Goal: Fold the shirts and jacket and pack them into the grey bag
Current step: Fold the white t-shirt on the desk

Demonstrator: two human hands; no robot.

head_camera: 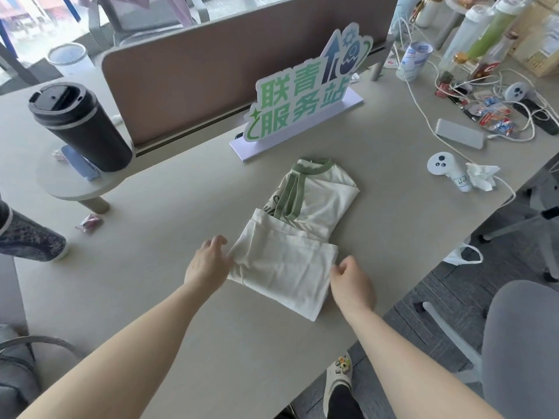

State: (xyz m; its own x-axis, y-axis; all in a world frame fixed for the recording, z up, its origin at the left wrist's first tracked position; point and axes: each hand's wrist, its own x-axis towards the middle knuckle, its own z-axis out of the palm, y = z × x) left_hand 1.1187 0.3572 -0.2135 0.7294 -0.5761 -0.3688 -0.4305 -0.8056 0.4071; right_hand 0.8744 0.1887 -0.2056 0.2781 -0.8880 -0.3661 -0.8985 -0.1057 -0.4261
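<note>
A cream shirt [302, 237] with green collar and trim lies on the grey-beige table [181, 313], its lower half folded up over the body. My left hand [208, 261] touches the left edge of the folded part, fingers loosely spread. My right hand [351, 279] sits at the fold's right edge with its fingers curled at the cloth; whether it pinches the cloth is unclear. A grey bag [15, 373] shows partly at the bottom left edge, beside the table.
A green and blue standing sign [302, 98] is just behind the shirt. A black tumbler [81, 128] stands on a small shelf at left. White controllers [447, 170], cables, bottles and wrappers crowd the right side. A grey chair [520, 343] is at lower right.
</note>
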